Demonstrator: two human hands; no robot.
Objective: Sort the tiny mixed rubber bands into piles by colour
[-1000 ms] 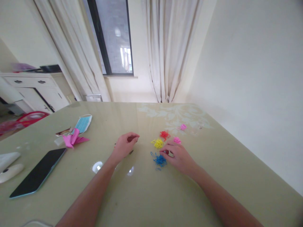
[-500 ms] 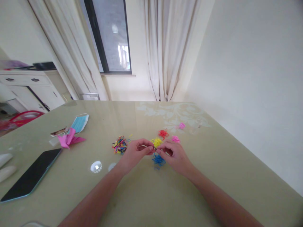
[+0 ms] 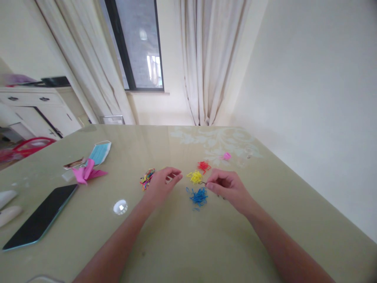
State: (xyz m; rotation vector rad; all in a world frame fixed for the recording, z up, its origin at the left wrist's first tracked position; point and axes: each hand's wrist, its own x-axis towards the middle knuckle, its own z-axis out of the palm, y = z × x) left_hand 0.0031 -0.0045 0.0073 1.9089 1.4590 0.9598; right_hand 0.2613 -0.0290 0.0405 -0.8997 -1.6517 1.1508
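My right hand (image 3: 228,186) pinches a small black rubber band (image 3: 202,182), whose loop sticks out to the left of the fingertips. My left hand (image 3: 165,181) is empty, thumb and fingers parted, and partly covers a pile of mixed-colour rubber bands (image 3: 146,179). Between the hands lie a yellow pile of bands (image 3: 194,177), a red pile (image 3: 204,167) behind it and a blue pile (image 3: 199,196) in front. Some dark bits show just under my right hand. A small pink item (image 3: 226,156) lies farther back on the table.
On the left of the glossy table (image 3: 182,243) lie a black phone (image 3: 41,216), a pink folded-paper shape (image 3: 87,173), a blue face mask (image 3: 100,152) and white rounded objects (image 3: 10,215). A shiny round spot (image 3: 120,207) is nearer the middle. A wall stands along the right edge.
My hands have come apart from their meeting point over the piles. The right one has moved right with the black rubber band, now covering the pink pile; the left has let go and shifted left.
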